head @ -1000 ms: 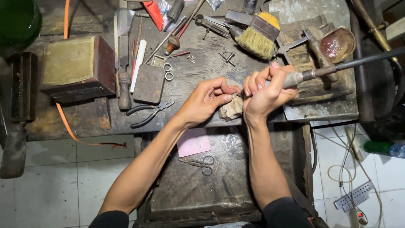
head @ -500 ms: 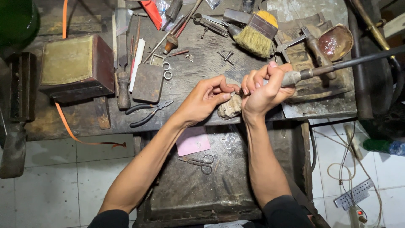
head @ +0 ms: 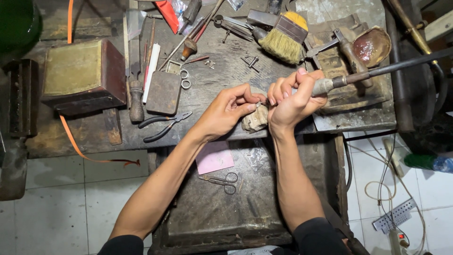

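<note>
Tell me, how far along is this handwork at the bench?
Done: nothing finished shows. In hand: the left hand pinches a tiny piece, too small to identify, on the worn pale bench peg, and the right hand grips the metal handpiece on a dark flexible shaft against it. How much is left cannot be told.

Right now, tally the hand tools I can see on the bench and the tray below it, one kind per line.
Brush: 1
Pliers: 1
Scissors: 1
Rotary handpiece in the right hand: 1
Total: 4
</note>
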